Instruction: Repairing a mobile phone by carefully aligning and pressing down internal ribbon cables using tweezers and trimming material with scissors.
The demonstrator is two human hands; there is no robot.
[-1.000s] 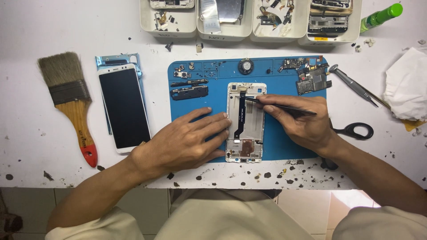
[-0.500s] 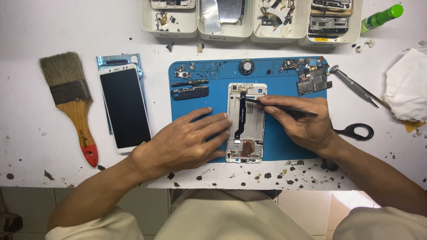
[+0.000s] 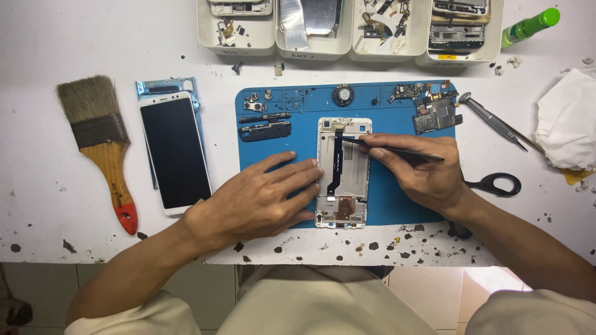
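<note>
An opened white phone frame (image 3: pixel 355 175) lies on a blue work mat (image 3: pixel 298 133), with a black flex cable running down its middle. My left hand (image 3: pixel 254 200) rests flat on the mat, fingertips pressing the frame's left edge. My right hand (image 3: pixel 421 170) holds black tweezers (image 3: pixel 388 147) whose tip touches the top of the flex cable near the frame's upper end.
A white phone (image 3: pixel 174 151) and a paintbrush (image 3: pixel 99 139) lie left of the mat. Small parts and a circuit board (image 3: pixel 436 111) sit along the mat's top. Part trays (image 3: pixel 347 25) line the back edge. Metal tweezers (image 3: pixel 496 123), scissors (image 3: pixel 496 184), a crumpled cloth (image 3: pixel 568 121) and a green bottle (image 3: pixel 528 26) lie right.
The tweezers' tip has stayed at the upper part of the flex cable. Both hands have barely moved.
</note>
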